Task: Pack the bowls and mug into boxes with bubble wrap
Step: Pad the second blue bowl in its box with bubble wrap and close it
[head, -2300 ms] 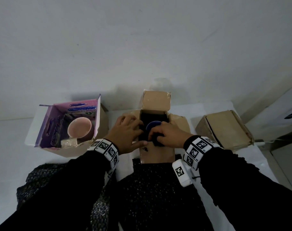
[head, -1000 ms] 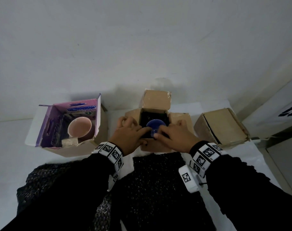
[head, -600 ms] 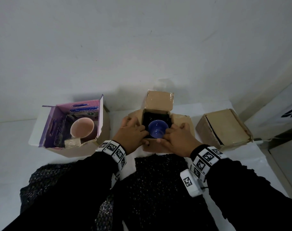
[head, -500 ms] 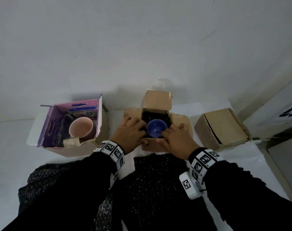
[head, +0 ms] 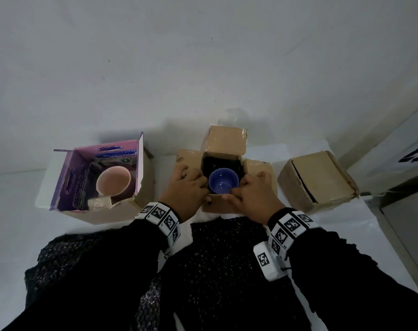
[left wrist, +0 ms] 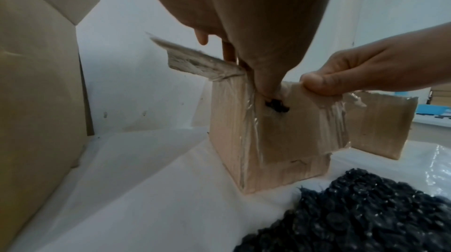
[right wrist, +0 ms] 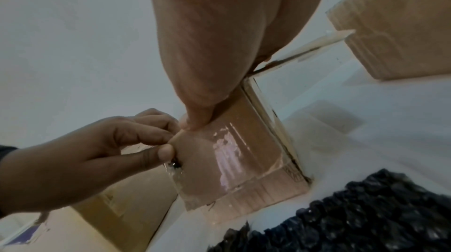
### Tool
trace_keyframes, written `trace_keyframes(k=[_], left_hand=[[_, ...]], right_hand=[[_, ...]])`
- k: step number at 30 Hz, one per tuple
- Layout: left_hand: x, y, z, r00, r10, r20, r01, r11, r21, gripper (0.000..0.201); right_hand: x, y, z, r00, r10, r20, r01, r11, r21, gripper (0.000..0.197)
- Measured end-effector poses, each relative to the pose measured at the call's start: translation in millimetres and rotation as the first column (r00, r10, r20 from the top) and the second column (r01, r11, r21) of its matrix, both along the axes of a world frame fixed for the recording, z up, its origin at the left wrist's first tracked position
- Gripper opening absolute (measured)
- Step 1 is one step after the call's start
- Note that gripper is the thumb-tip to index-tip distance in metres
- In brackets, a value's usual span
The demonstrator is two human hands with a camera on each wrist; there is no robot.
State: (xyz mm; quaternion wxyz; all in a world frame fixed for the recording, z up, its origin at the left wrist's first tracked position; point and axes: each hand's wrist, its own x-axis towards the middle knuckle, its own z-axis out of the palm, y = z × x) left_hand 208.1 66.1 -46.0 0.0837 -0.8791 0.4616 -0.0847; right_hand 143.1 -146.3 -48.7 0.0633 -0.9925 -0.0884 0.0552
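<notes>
The small blue ceramic bowl [head: 223,184] sits in the open brown cardboard box [head: 259,167] (black bubble wrap lining it). Left hand [head: 187,187] and right hand [head: 253,191] both pinch its near flap.

- We see a small blue bowl [head: 223,184] sitting upright in the open middle cardboard box [head: 229,204], dark bubble wrap lining around it.
- At nine o'clock, a pink mug [head: 113,184] sits in the open purple-lined box [head: 102,213].
- At three o'clock stands a closed cardboard box [head: 319,181].
- At six o'clock, black bubble wrap sheets [head: 217,271] lie spread flat.
</notes>
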Motion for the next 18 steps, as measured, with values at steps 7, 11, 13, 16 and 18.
trace_keyframes(k=[7, 11, 13, 16, 18], left_hand=[[-7.3, -10.6, 15.6, 0.974, 0.21, -0.08, -0.192, 0.962, 0.195, 0.021], [-11.7, -6.6, 11.9, 0.981, 0.186, -0.054, -0.181, 0.979, 0.089, 0.016], [-9.6, -3.4, 5.2, 0.982, 0.179, -0.056, -0.176, 0.983, 0.043, 0.023], [-9.7, -5.7, 6.9, 0.986, 0.161, -0.038, -0.159, 0.986, 0.054, 0.016], [-9.1, -5.0, 7.8, 0.988, 0.148, -0.033, -0.145, 0.986, 0.08, 0.013]], right_hand=[[11.0, 5.5, 8.4, 0.972, -0.071, -0.222, 0.061, 0.997, -0.048, 0.077], [11.6, 11.0, 16.3, 0.99, -0.066, -0.121, 0.059, 0.996, -0.066, 0.058], [12.0, 12.4, 17.9, 0.994, -0.109, 0.023, 0.108, 0.994, 0.018, 0.04], [21.4, 8.1, 25.4, 0.994, -0.101, -0.03, 0.102, 0.994, 0.043, 0.019], [32.7, 6.4, 33.3, 0.991, -0.061, -0.119, 0.059, 0.998, -0.014, 0.016]])
